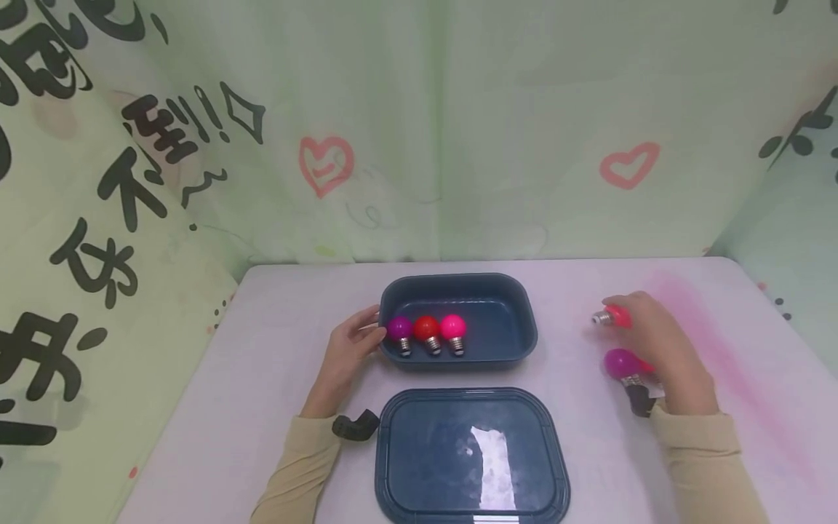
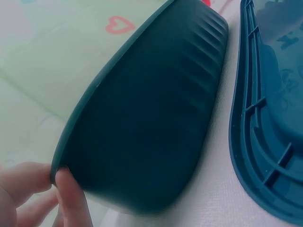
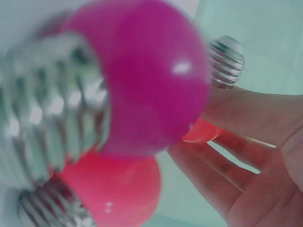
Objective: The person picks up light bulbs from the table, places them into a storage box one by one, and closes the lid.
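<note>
My left hand (image 1: 343,356) pinches the left rim of a dark blue plastic box (image 1: 500,320), thumb and fingers on either side of the edge in the left wrist view. Inside the box, a purple bulb (image 1: 400,329), a red bulb (image 1: 427,329) and a pink bulb (image 1: 453,327) lie in a row, screw bases towards me. Over at the right, my right hand (image 1: 655,338) holds a red light bulb (image 1: 617,316) by its globe, with the metal base pointing left. Below that hand lie another purple bulb (image 3: 151,80) and a pinkish-red bulb (image 3: 128,189), partly hidden by the wrist in the head view.
The box's dark blue lid (image 1: 439,466) lies flat on the white table (image 1: 262,349), in front of the box. A black wrist piece (image 1: 356,426) sticks out from the left sleeve. Pale green printed curtains (image 1: 484,145) hang behind and beside the table.
</note>
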`<state>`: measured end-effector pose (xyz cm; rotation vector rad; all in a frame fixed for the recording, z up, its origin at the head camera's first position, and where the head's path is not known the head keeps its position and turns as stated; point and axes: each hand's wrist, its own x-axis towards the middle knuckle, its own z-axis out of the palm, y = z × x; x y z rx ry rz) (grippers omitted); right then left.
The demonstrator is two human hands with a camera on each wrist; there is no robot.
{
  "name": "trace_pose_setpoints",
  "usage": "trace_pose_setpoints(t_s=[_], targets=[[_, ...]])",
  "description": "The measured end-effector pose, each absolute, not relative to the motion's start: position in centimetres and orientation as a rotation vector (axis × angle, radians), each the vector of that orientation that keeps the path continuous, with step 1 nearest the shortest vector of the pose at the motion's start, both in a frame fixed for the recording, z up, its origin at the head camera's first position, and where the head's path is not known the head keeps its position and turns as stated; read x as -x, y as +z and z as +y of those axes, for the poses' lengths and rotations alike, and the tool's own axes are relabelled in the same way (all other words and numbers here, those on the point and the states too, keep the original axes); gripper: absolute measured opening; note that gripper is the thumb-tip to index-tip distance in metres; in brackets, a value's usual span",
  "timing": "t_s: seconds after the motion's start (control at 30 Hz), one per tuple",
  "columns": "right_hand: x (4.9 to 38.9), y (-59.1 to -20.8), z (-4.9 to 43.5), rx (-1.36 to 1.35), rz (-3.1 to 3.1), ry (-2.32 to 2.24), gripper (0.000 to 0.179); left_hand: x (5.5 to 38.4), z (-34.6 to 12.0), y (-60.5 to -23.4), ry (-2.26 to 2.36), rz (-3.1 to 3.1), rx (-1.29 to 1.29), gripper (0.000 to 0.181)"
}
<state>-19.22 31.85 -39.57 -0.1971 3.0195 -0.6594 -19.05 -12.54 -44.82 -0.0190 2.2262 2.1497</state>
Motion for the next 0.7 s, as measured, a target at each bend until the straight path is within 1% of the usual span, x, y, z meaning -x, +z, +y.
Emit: trace_pose_setpoints(t_s=[0.17,0.7], targets=[[18.8,-39.1,30.3,0.28,3.073,-0.69,0.045,19.1,-12.6,-44.9,2.14,2.24,0.003,0.048],[18.9,-37.9,27.0,0.614,3.185,-0.668,0.048,19.2,-12.6,-44.9,2.146,2.232,0.01,0.048]])
